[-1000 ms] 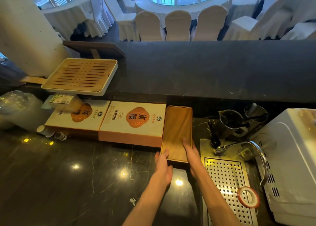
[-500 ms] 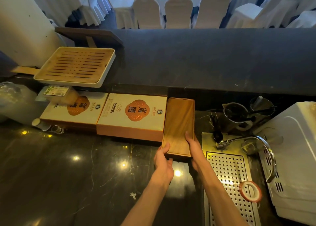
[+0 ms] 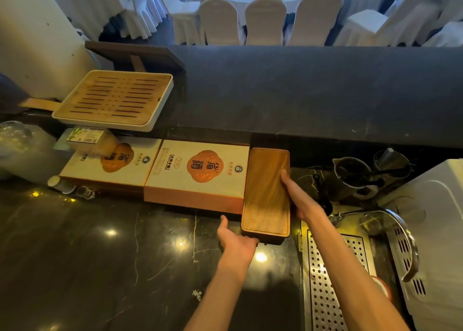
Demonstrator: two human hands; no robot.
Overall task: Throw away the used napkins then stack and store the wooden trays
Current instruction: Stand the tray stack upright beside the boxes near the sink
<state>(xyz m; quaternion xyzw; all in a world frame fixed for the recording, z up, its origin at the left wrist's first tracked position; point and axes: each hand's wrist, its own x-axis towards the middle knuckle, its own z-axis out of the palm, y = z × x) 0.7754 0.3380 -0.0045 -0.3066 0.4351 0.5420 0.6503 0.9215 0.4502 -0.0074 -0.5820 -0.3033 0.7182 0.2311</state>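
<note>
1. No napkins show; the wooden trays (image 3: 266,193) sit stacked at the worktop's (image 3: 100,255) back edge, touching a printed box (image 3: 198,173).
2. Right hand (image 3: 298,195) rests flat along the stack's right side; left hand (image 3: 235,240) cups its near-left corner.
3. Probably only final seating remains.

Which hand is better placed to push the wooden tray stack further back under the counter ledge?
Left hand: it cups the near end of the wooden tray stack, in line with the push. Right hand only rests along its side.

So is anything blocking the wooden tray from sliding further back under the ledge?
Nothing visible. The wooden tray lies between the box and the right hand; beyond its far end only dark shadow shows.
</note>
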